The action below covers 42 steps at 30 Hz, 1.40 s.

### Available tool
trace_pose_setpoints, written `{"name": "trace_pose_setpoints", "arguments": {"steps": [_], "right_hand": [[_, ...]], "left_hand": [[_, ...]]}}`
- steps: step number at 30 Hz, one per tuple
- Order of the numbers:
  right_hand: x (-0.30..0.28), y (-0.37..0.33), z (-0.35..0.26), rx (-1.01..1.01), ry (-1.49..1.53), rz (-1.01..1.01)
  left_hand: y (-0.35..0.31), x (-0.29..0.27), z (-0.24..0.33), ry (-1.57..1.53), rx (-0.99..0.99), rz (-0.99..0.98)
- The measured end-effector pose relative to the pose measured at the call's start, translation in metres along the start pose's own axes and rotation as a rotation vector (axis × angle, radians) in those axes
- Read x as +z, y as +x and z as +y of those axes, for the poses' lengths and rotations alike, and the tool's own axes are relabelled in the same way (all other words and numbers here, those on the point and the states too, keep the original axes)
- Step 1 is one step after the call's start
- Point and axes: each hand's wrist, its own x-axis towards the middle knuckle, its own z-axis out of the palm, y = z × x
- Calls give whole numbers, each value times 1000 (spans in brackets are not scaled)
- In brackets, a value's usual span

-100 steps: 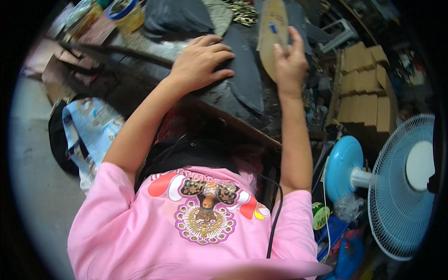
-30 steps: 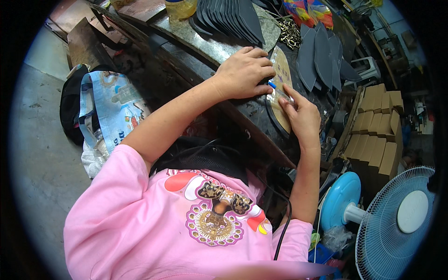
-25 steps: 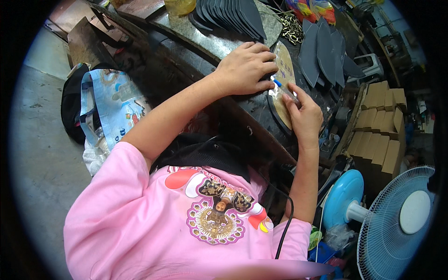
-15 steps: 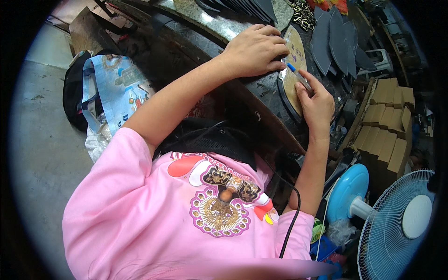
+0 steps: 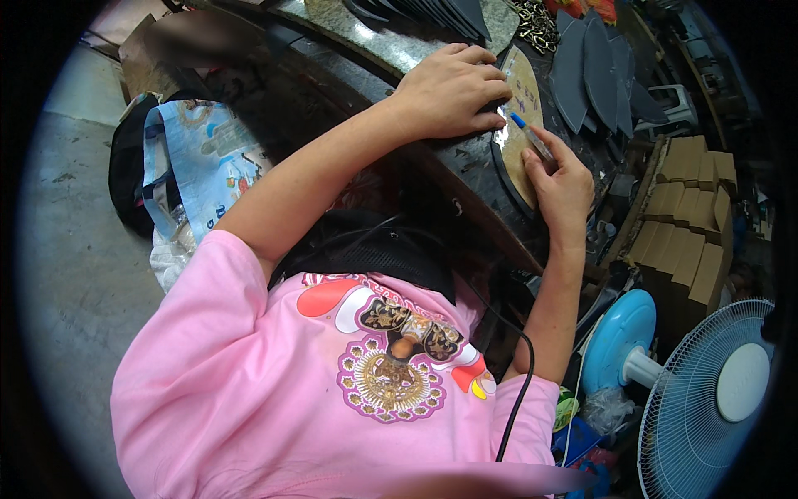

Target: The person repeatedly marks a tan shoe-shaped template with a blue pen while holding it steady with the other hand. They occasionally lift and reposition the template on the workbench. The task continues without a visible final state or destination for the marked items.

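Right, the dark workbench (image 5: 470, 158) spreads beneath both hands, black and scuffed. Beyond the left hand (image 5: 453, 91) runs a pale slab (image 5: 391, 46), hard and speckled like stone, gleaming where the light hits.

Now the key piece: a tan board (image 5: 517, 158), leaf-shaped, stiff-looking, lying flat between the hands. Its long axis runs from beyond the left fingers back toward the wearer, the near end swinging a touch rightward, and a dark grey edge peeks out along its left side. Matte grey leaf shapes (image 5: 597, 75) overlap beyond the right hand (image 5: 568, 190), smooth, thin and pointed, while more grey pieces (image 5: 445, 17) stand in close rows past the left.

Left hand: palm down, fingers loosely spread, meeting the board's left edge and grasping nothing that shows. Right hand: closed around a slim pen (image 5: 540, 145), see-through in the barrel, its blue end aimed across the board at the left thumb (whether it touches the surface, I can't tell). So the left is in contact, the right close over the other side.

Smallest of all, curled brass-coloured bits (image 5: 536, 29) glint in a heap beyond the left fingertips.
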Motion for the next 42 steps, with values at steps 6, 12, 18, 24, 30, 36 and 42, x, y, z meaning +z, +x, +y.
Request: {"name": "trace_pose_setpoints", "arguments": {"steps": [6,12,18,24,30,36,42], "right_hand": [[5,3,11,-111,188,67],[-19,33,3,-97,502,93],[-5,39,-21,-29,946,-150],[17,20,-11,-29,873,-108],[23,25,-6,-701,184,65],[21,33,-3,36,1062,-111],[26,35,-11,-320,582,-44]], "left_hand": [[2,-3,0,-12,26,-1],[2,-5,2,-14,10,-21],[3,-6,2,-26,3,-34],[1,-4,2,-14,4,-17],[1,-1,-2,-6,41,72],[1,1,-1,-6,42,97],[2,-3,1,-19,31,60]]}}
